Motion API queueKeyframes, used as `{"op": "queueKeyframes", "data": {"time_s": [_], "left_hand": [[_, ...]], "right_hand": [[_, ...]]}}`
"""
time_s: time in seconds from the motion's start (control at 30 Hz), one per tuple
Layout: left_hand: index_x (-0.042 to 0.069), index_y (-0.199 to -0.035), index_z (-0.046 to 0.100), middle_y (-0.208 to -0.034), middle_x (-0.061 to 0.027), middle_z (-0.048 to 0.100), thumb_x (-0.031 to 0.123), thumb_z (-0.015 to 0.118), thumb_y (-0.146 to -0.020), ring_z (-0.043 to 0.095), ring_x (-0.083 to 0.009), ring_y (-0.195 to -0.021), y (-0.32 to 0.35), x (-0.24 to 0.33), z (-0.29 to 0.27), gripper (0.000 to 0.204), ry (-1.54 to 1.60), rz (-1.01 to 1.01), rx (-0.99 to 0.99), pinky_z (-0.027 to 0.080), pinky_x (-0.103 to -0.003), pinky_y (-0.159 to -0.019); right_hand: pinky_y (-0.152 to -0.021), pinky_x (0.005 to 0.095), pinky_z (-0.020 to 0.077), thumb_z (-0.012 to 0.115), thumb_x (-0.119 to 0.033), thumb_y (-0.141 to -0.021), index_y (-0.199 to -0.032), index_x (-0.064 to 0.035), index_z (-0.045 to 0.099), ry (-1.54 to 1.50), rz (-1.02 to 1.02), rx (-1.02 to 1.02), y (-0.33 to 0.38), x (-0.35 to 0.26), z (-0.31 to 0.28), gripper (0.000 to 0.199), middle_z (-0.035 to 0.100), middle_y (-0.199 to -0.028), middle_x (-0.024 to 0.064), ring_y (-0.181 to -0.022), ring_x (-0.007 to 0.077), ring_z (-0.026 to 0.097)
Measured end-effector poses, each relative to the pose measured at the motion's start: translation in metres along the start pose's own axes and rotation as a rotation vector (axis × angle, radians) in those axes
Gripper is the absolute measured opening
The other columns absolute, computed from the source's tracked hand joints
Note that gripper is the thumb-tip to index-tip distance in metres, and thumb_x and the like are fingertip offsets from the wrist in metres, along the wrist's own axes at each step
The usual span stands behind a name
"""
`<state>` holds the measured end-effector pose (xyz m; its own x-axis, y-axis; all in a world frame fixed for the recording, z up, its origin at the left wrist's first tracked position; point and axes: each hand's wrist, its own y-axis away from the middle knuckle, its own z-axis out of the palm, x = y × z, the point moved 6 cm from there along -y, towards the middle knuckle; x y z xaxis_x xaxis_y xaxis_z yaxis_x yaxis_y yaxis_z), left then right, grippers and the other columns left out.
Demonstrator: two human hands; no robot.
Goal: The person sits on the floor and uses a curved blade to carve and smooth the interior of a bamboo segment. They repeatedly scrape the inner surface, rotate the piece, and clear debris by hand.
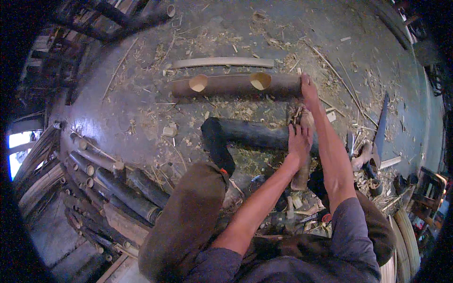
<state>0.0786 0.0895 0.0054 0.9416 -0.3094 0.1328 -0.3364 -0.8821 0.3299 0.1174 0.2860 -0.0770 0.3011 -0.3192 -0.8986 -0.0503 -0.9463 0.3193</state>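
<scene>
A brown bamboo tube (233,87) with two oval openings cut in its upper side lies crosswise on the floor. At its right end, my right hand (309,92) is closed, thumb side near the rim. Nearer to me, a thick dark bamboo pole (259,134) lies roughly parallel to the tube. Over that pole's right part, my left hand (300,141) is closed on a brown wooden piece (300,178), which points toward me. A pale, frayed end shows beyond the left fingers; the hands hide how it meets the tube.
A pale split bamboo strip (222,62) lies beyond the tube. To the right are a handsaw (381,122) and scattered offcuts. Several bamboo poles (120,186) are piled at left, and dark poles (118,19) stand far left. Shavings litter the floor.
</scene>
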Motion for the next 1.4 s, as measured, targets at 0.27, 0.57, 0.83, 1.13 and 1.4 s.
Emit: {"op": "queueKeyframes", "data": {"time_s": [0.27, 0.57, 0.83, 1.13, 1.4], "left_hand": [[0.002, -0.13, 0.043, -0.128, -0.0201, 0.046, 0.025, 0.062, -0.08, 0.04, -0.0375, -0.121, -0.009, -0.008, 0.012, 0.058, 0.28, 0.104, 0.153, 0.023, -0.055, -0.104], [0.003, -0.109, 0.056, -0.115, -0.0184, 0.056, 0.034, 0.071, -0.074, 0.051, -0.0369, -0.11, 0.009, -0.074, -0.088, 0.049, 0.672, 0.12, 0.817, 0.042, -0.043, -0.093], [0.007, -0.125, 0.042, -0.124, -0.0221, 0.052, 0.054, 0.083, -0.053, 0.049, -0.0385, -0.115, -0.062, -0.16, -0.054, 0.095, 0.288, 0.185, -0.202, 0.042, -0.045, -0.094], [0.009, -0.126, 0.043, -0.115, -0.0175, 0.055, 0.052, 0.088, -0.045, 0.05, -0.0383, -0.111, -0.067, -0.152, -0.031, 0.102, 0.486, 0.246, -0.065, 0.045, -0.049, -0.087], [0.02, -0.132, 0.042, -0.12, -0.0108, 0.052, 0.05, 0.082, -0.052, 0.049, -0.0316, -0.114, -0.024, -0.112, -0.082, 0.095, 0.01, 0.143, 0.271, 0.042, -0.054, -0.088]], "right_hand": [[-0.075, 0.0441, 0.0459, 0.059, -0.036, -0.085, -0.122, -0.0171, 0.055, -0.477, 0.25, 0.063, 0.068, -0.043, -0.034, 0.042, 0.056, -0.104, 0.0047, -0.095, 0.0216, 0.053], [-0.069, 0.0404, 0.0449, 0.061, -0.038, -0.082, -0.111, -0.0173, 0.058, -0.294, 0.343, 0.215, 0.131, -0.026, -0.179, 0.036, 0.056, -0.099, 0.0038, -0.085, 0.0175, 0.052], [-0.083, 0.0335, 0.0446, 0.054, -0.033, -0.088, -0.128, -0.0036, 0.049, -0.298, 0.033, 0.222, 0.16, -0.028, -0.196, 0.05, 0.059, -0.111, 0.0119, -0.098, 0.0202, 0.055], [-0.08, 0.0306, 0.0468, 0.058, -0.035, -0.091, -0.132, -0.0066, 0.047, -0.157, -0.023, 0.248, 0.157, 0.002, -0.21, 0.051, 0.057, -0.115, 0.0106, -0.094, 0.0167, 0.056], [-0.097, 0.0399, 0.0404, 0.048, -0.05, -0.092, -0.134, -0.0044, 0.045, 0.063, 0.155, 0.069, 0.163, -0.014, -0.214, 0.062, 0.052, -0.129, 0.017, -0.113, 0.028, 0.053]]}}
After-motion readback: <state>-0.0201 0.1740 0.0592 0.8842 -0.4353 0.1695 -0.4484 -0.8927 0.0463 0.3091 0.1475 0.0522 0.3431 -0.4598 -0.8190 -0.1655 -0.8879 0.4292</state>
